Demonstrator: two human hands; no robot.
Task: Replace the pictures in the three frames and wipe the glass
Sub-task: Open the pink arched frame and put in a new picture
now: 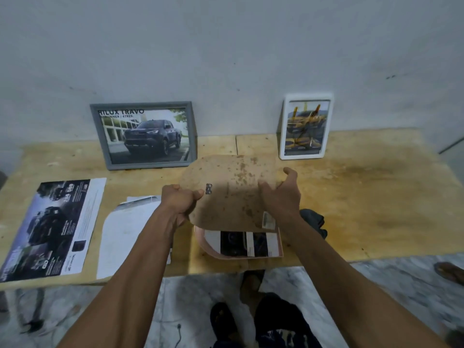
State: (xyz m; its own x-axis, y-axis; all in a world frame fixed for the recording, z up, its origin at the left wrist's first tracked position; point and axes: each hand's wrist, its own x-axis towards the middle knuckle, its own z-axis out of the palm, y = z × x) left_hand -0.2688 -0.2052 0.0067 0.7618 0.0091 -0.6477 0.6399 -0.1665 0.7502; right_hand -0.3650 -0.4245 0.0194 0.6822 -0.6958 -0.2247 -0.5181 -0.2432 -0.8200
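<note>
A brown stained backing board (229, 190) is held above a pink frame (281, 243) that lies face down near the table's front edge with a picture (247, 243) in it. My left hand (179, 203) grips the board's left edge. My right hand (282, 194) holds its right edge, fingers over the top. A grey frame (143, 135) with a dark truck picture leans on the wall at the back left. A white frame (306, 126) with a yellow vehicle picture stands at the back right.
A car brochure (50, 228) and a white cut sheet (125, 234) lie on the wooden table (376, 197) at the left. A dark cloth (313, 221) lies by my right wrist. Marble floor and a sandal (449, 272) show below.
</note>
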